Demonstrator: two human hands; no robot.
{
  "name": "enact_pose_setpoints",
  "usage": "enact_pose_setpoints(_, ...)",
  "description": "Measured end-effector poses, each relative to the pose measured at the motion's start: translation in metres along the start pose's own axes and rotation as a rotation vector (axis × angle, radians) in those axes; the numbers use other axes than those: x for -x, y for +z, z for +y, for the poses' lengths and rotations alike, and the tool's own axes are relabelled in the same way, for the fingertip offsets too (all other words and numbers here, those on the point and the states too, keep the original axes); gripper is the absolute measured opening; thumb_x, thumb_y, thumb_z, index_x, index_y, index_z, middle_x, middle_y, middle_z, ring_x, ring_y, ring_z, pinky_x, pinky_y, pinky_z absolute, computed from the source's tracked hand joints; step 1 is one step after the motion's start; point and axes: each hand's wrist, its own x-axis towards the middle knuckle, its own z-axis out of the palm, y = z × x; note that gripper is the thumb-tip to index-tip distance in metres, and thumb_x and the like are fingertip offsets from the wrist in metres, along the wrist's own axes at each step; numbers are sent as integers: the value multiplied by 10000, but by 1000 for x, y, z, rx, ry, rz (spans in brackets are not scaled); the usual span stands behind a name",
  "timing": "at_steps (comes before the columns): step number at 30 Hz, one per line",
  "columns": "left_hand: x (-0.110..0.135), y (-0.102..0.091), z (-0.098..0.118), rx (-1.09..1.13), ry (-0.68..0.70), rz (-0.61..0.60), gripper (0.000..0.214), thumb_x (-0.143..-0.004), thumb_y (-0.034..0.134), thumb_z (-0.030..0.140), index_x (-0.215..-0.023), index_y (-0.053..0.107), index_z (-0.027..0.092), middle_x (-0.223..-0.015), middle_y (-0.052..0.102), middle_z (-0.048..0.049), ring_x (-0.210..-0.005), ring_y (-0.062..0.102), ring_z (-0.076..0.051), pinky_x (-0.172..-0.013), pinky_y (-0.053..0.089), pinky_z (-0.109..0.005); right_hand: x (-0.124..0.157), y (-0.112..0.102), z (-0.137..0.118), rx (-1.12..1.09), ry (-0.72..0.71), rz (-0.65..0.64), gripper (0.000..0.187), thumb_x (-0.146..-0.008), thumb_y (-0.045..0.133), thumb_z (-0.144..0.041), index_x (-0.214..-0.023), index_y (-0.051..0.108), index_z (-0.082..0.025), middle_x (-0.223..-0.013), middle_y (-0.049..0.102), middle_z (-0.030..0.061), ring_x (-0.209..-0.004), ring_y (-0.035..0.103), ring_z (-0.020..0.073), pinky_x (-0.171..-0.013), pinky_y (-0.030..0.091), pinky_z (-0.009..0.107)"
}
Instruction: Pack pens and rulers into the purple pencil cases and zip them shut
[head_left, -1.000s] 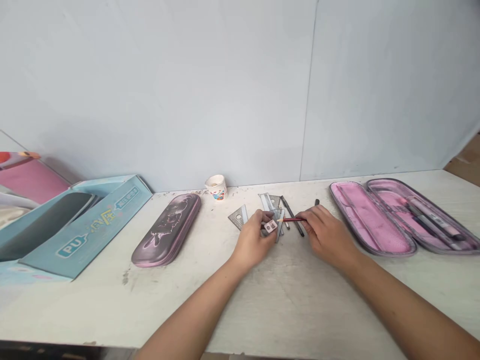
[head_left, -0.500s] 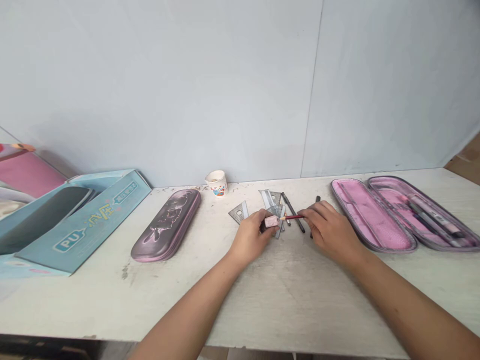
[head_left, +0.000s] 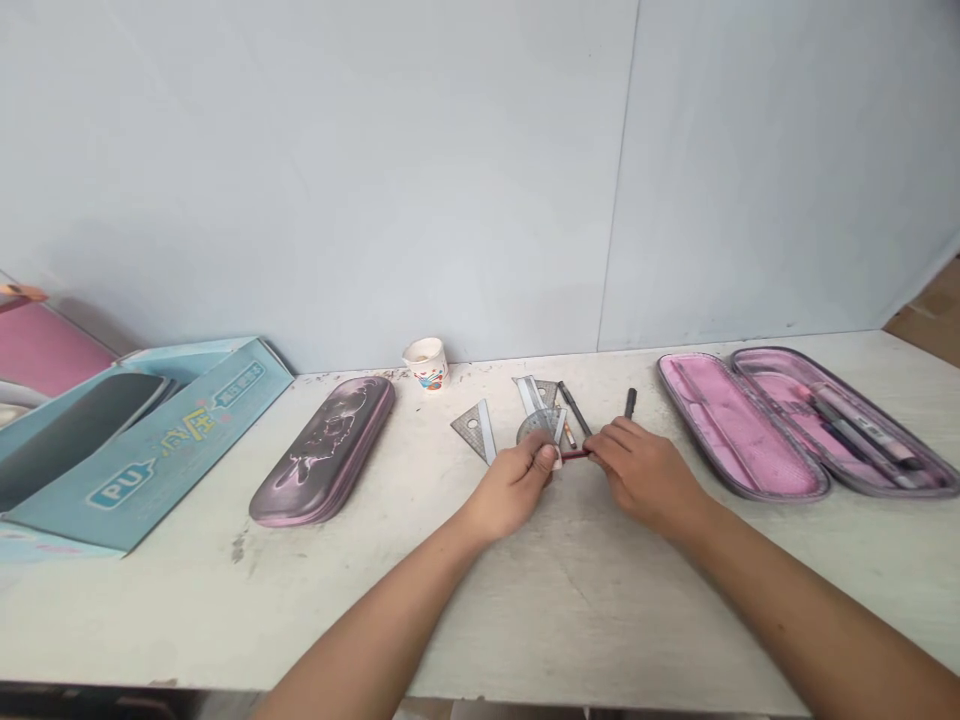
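Note:
My left hand (head_left: 514, 490) is closed around a small pink block (head_left: 556, 457), which shows only at the fingertips. My right hand (head_left: 645, 475) pinches a red pencil (head_left: 575, 455), whose tip disappears into my left fingers. Just behind the hands lie a clear protractor (head_left: 534, 428), a steel ruler (head_left: 530, 395) and a triangular set square (head_left: 472, 430). A dark pen (head_left: 574, 408) and a short black pen (head_left: 631, 402) lie close by.
The white table (head_left: 600, 610) carries an open, pink-lined pencil case (head_left: 739, 425) with pens inside at right, and a closed purple pencil case (head_left: 322, 452) at left. A paper cup (head_left: 425, 363) stands by the wall. A blue box (head_left: 172, 465) sits at far left.
The pink block has gone from plain view into my closed left fingers. The hands have drawn closer, and the pencil's tip is now hidden. The view has shifted slightly.

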Motion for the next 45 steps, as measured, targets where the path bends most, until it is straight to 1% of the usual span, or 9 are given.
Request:
enact_pose_setpoints(5,5,6,0,276,3,-89,365,-879,313,500,-1099,320,209,-626,351,65,-500,354,-76,-493,340,-211,1,3,0,-3,8,-16,181,-814,402,-81,-859,559,-159,-790,602,42,-748,491,153,-575,321,268)
enact_pose_setpoints(13,5,14,6,520,17,-106,256,-871,369,461,-965,294,236,-639,307,73,-499,291,-61,-501,341,-207,1,-4,-21,88,23,18,209,-868,359,-176,-824,563,-160,-674,555,50,-631,460,144,-522,231,280)
enact_pose_setpoints(22,12,7,17,156,132,-86,196,-858,416,351,-963,399,186,-718,463,1,-592,408,-101,-568,347,-246,-5,-17,-18,-1253,663,-605,422,-847,280,-582,-681,377,-206,-521,205,-81,-429,151,69,-413,164,216)
enact_pose_setpoints(25,7,10,14,304,63,-95,185,-850,428,355,-940,379,200,-679,427,29,-544,372,-85,-534,331,-227,-5,-11,-21,-922,606,-435,409,-882,257,-507,-687,431,-192,-539,340,-44,-466,290,86,-456,227,221)
enact_pose_setpoints(30,-2,18,10,750,-82,-138,184,-855,418,374,-887,314,226,-576,295,88,-461,272,-56,-493,312,-193,-5,-6,-33,-40,210,-67,256,-878,318,-234,-801,551,-162,-721,548,66,-691,467,155,-525,242,257)
enact_pose_setpoints(33,1,18,13,679,-26,-129,190,-853,428,379,-894,318,229,-576,336,83,-471,303,-64,-488,316,-196,-7,-9,-29,-297,314,-133,292,-884,321,-292,-693,502,-164,-615,487,29,-578,407,118,-511,232,250)
enact_pose_setpoints(39,5,18,18,268,83,-69,159,-838,449,328,-909,402,193,-600,419,46,-492,363,-72,-471,299,-211,-9,-9,-8,-1357,704,-616,414,-804,375,-590,-652,363,-205,-510,174,-93,-431,115,61,-415,124,213)
enact_pose_setpoints(41,2,21,15,326,41,-48,158,-843,436,333,-908,377,201,-620,417,48,-487,357,-67,-465,299,-205,-10,-5,-9,-1233,689,-526,408,-830,344,-558,-659,408,-194,-504,223,-80,-429,171,68,-422,155,214)
enact_pose_setpoints(45,-6,24,9,670,-77,-35,187,-849,434,367,-878,315,225,-585,339,85,-462,319,-55,-479,324,-192,-10,-1,-19,-395,390,-165,311,-891,302,-342,-785,539,-172,-702,537,39,-639,459,132,-520,255,237)
